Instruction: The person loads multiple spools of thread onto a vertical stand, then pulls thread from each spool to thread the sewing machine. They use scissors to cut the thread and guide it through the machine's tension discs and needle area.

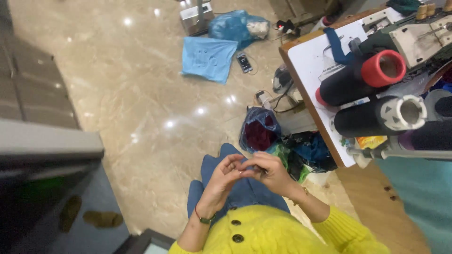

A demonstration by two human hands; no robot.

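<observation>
- Nearest the camera, a yellow knitted cardigan (278, 233) with dark buttons fills the bottom edge; blue jeans (238, 190) show beyond it over the lap
- The left hand (221, 181) and right hand (270, 171) meet above the lap, fingertips touching; the fingers are curled in, pinching together at something too small to make out, so I cannot tell what, if anything, is held; a green and red bracelet (205, 218) sits on the left wrist
- Just beyond the hands, on the floor, an open dark blue plastic bag (259, 129) holds dark red cloth; beside it, against the table's foot, more bags (308, 150) in green, blue and black bulge with contents I cannot identify
- To the right, a white-topped work table (308, 61) carries two large black thread cones, one with a red core (360, 77), one with a white core (379, 117); a sewing machine (416, 35) stands behind them, cut off by the frame edge
- To the left, a dark grey cabinet (47, 164) is blurred and partly out of frame
- Farther off on the beige marble floor (127, 94), a flat light blue bag (209, 59) lies near a phone (244, 62); a fuller blue bag (238, 26) with something white inside sits by a metal box (197, 16)
</observation>
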